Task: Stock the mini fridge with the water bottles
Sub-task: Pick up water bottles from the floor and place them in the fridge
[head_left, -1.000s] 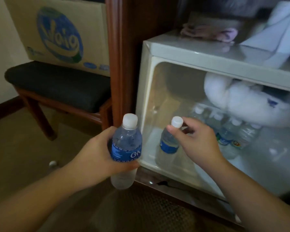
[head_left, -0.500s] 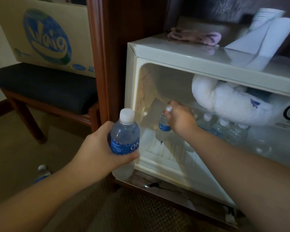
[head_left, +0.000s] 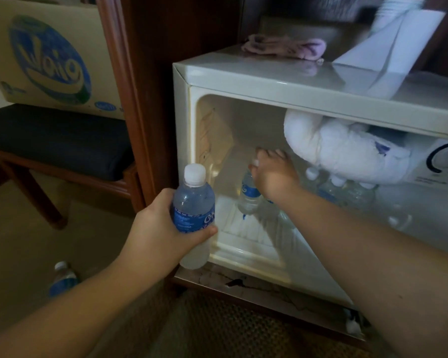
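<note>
The white mini fridge [head_left: 243,76] stands open in a wooden cabinet. My left hand [head_left: 155,228] grips a clear water bottle [head_left: 193,202] with a blue label and white cap, upright, just outside the fridge's front left corner. My right hand [head_left: 274,174] reaches deep inside and holds the top of a second blue-labelled bottle [head_left: 248,195], upright on the fridge floor at the back left. Several more bottles [head_left: 344,192] stand in a row to its right, under an iced-over freezer box [head_left: 342,148]. My right arm hides part of that row.
One more bottle [head_left: 62,277] stands on the carpet at lower left. A dark-cushioned wooden chair [head_left: 55,140] carries a cardboard box [head_left: 47,58] to the left. A pink cloth [head_left: 285,46] and white paper [head_left: 391,58] lie on the fridge top.
My right hand has carried its bottle from the fridge opening to the back left of the floor. My left hand and its bottle have moved slightly closer to the fridge.
</note>
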A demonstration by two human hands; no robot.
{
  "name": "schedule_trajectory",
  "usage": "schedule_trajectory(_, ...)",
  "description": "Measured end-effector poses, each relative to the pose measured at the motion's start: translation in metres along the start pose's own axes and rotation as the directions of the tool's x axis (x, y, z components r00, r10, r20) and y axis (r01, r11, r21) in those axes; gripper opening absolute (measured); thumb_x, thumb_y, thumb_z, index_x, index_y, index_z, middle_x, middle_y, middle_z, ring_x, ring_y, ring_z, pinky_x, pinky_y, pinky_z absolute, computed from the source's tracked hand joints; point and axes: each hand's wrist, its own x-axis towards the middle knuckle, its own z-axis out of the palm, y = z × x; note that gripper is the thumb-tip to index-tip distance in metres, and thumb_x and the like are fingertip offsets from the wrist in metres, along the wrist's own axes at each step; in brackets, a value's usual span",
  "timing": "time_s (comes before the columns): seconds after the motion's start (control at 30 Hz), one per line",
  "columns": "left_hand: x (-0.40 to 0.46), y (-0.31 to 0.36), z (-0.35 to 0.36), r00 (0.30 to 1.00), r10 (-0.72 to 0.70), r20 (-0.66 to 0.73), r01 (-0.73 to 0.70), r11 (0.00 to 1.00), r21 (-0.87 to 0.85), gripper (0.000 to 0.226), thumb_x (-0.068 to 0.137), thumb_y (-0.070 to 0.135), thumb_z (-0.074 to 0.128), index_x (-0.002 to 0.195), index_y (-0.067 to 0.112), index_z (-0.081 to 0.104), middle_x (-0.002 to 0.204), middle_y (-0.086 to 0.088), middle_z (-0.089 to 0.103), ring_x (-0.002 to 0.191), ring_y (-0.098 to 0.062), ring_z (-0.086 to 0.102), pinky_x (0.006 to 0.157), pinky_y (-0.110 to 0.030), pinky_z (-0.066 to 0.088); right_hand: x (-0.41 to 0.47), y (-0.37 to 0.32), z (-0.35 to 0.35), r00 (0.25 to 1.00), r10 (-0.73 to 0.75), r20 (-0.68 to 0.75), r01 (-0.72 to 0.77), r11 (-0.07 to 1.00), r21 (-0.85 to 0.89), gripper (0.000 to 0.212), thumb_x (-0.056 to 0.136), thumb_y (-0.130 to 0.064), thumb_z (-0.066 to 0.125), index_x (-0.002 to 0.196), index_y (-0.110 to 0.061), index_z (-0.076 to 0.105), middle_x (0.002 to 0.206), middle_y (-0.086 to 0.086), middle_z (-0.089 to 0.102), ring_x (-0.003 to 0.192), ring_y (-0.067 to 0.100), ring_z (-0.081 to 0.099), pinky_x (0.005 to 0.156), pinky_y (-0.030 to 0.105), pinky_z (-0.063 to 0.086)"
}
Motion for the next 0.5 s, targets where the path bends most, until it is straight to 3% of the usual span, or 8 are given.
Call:
schedule_trajectory(0.07, 0.004, 0.001, 0.009, 1.0, -0.016, -0.006, 0.016, 1.0, 0.023, 0.067, 0.064, 0.056, 0.088, 0.119, 0.036, 0.055, 0.104, 0.023, 0.065, 0.093, 0.018, 0.06, 0.067, -0.001, 0.048, -0.015, 0.0, 0.003, 0.99, -0.111, -0.084, 0.114, 0.993, 0.034, 0.064, 0.1, -0.034, 0.052, 0.155, -0.007, 0.035, 0.148, 0.012, 0.051, 0.138, 0.032, 0.042, 0.124, 0.04, 0.019)
schedule_trajectory(0.13, 0.009, 0.002, 0.021, 0.999, -0.026, -0.024, 0.027, 0.999, 0.042, 0.065, 0.066, 0.055, 0.088, 0.118, 0.032, 0.056, 0.102, 0.021, 0.066, 0.09, 0.014, 0.06, 0.066, -0.003, 0.047, -0.037, 0.001, 0.007, 0.944, -0.217, -0.25, 0.242, 0.967, 0.075, 0.063, 0.095, -0.026, 0.054, 0.151, -0.001, 0.041, 0.149, 0.018, 0.05, 0.139, 0.035, 0.043, 0.126, 0.044, 0.02)
schedule_trajectory(0.2, 0.015, 0.003, 0.034, 0.997, -0.051, -0.054, 0.053, 0.998, 0.035, 0.062, 0.068, 0.052, 0.089, 0.116, 0.032, 0.056, 0.1, 0.022, 0.064, 0.087, 0.014, 0.058, 0.065, -0.002, 0.045, -0.064, 0.006, 0.019, 0.872, -0.252, -0.418, 0.335, 0.932, 0.136, 0.052, 0.091, -0.016, 0.058, 0.141, -0.001, 0.054, 0.14, 0.017, 0.056, 0.13, 0.034, 0.05, 0.116, 0.047, 0.036)
schedule_trajectory(0.27, 0.02, 0.004, 0.048, 0.994, -0.076, -0.073, 0.078, 0.997, 0.024, 0.06, 0.069, 0.051, 0.09, 0.114, 0.034, 0.053, 0.096, 0.023, 0.062, 0.084, 0.014, 0.057, 0.065, -0.003, 0.045, -0.095, 0.014, 0.039, 0.861, -0.243, -0.447, 0.362, 0.91, 0.201, 0.036, 0.09, -0.013, 0.061, 0.126, -0.004, 0.064, 0.12, 0.012, 0.061, 0.109, 0.031, 0.055, 0.096, 0.046, 0.049)
schedule_trajectory(0.3, 0.022, 0.004, 0.054, 0.993, -0.082, -0.079, 0.085, 0.996, 0.027, 0.06, 0.069, 0.052, 0.09, 0.113, 0.034, 0.053, 0.095, 0.023, 0.062, 0.083, 0.013, 0.058, 0.066, -0.005, 0.046, -0.108, 0.021, 0.051, 0.881, -0.23, -0.413, 0.346, 0.909, 0.232, 0.03, 0.091, -0.013, 0.063, 0.12, -0.007, 0.066, 0.112, 0.008, 0.061, 0.103, 0.028, 0.055, 0.089, 0.044, 0.05)
schedule_trajectory(0.37, 0.026, 0.002, 0.066, 0.991, -0.094, -0.091, 0.1, 0.993, 0.063, 0.059, 0.07, 0.056, 0.088, 0.112, 0.031, 0.054, 0.092, 0.02, 0.064, 0.08, 0.007, 0.06, 0.067, -0.014, 0.052, -0.128, 0.037, 0.075, 0.953, -0.163, -0.254, 0.236, 0.928, 0.288, 0.029, 0.093, -0.024, 0.065, 0.12, -0.015, 0.066, 0.112, 0.001, 0.061, 0.106, 0.022, 0.056, 0.088, 0.041, 0.052)
schedule_trajectory(0.43, 0.029, -0.001, 0.078, 0.987, -0.118, -0.112, 0.13, 0.986, 0.108, 0.059, 0.072, 0.059, 0.086, 0.112, 0.03, 0.053, 0.092, 0.016, 0.066, 0.081, -0.002, 0.064, 0.068, -0.024, 0.057, -0.139, 0.049, 0.095, 0.994, -0.106, 0.022, 0.097, 0.958, 0.269, 0.044, 0.097, -0.047, 0.057, 0.135, -0.027, 0.059, 0.132, -0.005, 0.059, 0.124, 0.015, 0.052, 0.101, 0.033, 0.047)
schedule_trajectory(0.5, 0.033, -0.002, 0.092, 0.98, -0.149, -0.129, 0.167, 0.976, 0.138, 0.057, 0.073, 0.061, 0.084, 0.109, 0.032, 0.05, 0.09, 0.015, 0.065, 0.08, -0.007, 0.065, 0.067, -0.027, 0.056, -0.145, 0.058, 0.112, 0.967, -0.093, 0.238, 0.042, 0.977, 0.21, 0.062, 0.096, -0.063, 0.046, 0.151, -0.035, 0.044, 0.158, -0.007, 0.043, 0.144, 0.015, 0.037, 0.116, 0.035, 0.033)
